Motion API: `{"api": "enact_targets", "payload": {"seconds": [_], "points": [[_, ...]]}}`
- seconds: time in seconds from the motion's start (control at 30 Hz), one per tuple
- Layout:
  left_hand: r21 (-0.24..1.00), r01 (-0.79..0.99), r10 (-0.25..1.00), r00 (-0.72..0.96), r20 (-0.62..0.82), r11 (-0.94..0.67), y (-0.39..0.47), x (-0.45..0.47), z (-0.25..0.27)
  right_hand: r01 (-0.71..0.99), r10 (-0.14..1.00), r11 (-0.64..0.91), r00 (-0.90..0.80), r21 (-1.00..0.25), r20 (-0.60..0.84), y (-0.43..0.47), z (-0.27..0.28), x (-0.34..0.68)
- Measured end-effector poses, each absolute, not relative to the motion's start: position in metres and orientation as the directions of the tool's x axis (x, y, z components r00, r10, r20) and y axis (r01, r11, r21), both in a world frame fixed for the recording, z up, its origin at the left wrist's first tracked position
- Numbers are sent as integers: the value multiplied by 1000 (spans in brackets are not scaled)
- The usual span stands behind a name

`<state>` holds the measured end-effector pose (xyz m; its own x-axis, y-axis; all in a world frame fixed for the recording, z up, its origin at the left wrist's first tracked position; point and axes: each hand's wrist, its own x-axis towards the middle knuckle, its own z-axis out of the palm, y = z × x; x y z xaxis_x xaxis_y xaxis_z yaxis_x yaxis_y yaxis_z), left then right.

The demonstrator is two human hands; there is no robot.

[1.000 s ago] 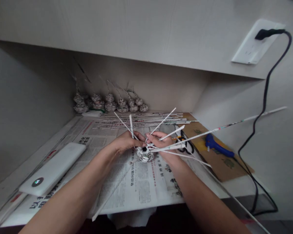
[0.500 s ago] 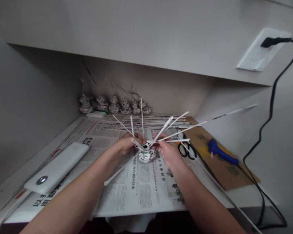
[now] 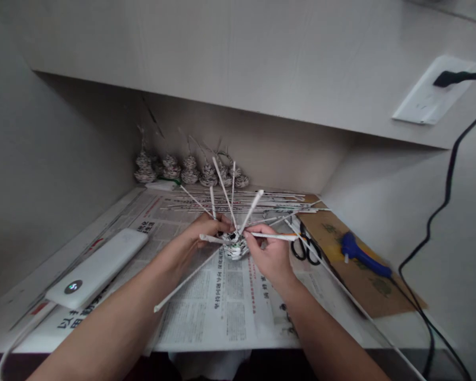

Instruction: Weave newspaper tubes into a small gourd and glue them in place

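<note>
A small round piece woven from rolled newspaper (image 3: 235, 251) is held over the newspaper-covered table, its paper sticks fanning outward in several directions. My left hand (image 3: 211, 227) is closed around its left side, the fingertips partly hidden behind it. On the right, my right hand (image 3: 270, 251) pinches one white paper stick (image 3: 272, 236) close to the weave's rim, thumb against the fingers. Another thick paper stick (image 3: 253, 208) rises from the rim between the hands. A longer stick (image 3: 184, 283) slants toward me at the lower left.
Several finished woven gourd shapes (image 3: 189, 170) line the back wall. Loose paper sticks (image 3: 241, 201) lie before them. Black-handled scissors (image 3: 311, 248) and a blue glue gun (image 3: 365, 255) with its cord are at right, the gun on cardboard (image 3: 396, 301). A white power bank (image 3: 99, 267) lies left.
My right hand has shifted its grip, now pinching a stick at the rim. The sticks have changed direction; the long one pointing right has swung down. The view has shifted slightly.
</note>
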<state>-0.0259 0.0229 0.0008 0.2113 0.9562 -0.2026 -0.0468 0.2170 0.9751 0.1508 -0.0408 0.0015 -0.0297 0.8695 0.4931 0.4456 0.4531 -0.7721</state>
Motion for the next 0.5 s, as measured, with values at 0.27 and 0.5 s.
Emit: {"api": "enact_targets", "payload": {"seconds": [0.27, 0.5], "points": [[986, 21, 942, 292, -164, 165, 19, -28, 5, 825, 746, 506, -270, -253, 609, -40, 6, 158], [986, 15, 939, 304, -162, 166, 15, -25, 6, 888, 873, 346, -187, -302, 451, -40, 3, 158]]}}
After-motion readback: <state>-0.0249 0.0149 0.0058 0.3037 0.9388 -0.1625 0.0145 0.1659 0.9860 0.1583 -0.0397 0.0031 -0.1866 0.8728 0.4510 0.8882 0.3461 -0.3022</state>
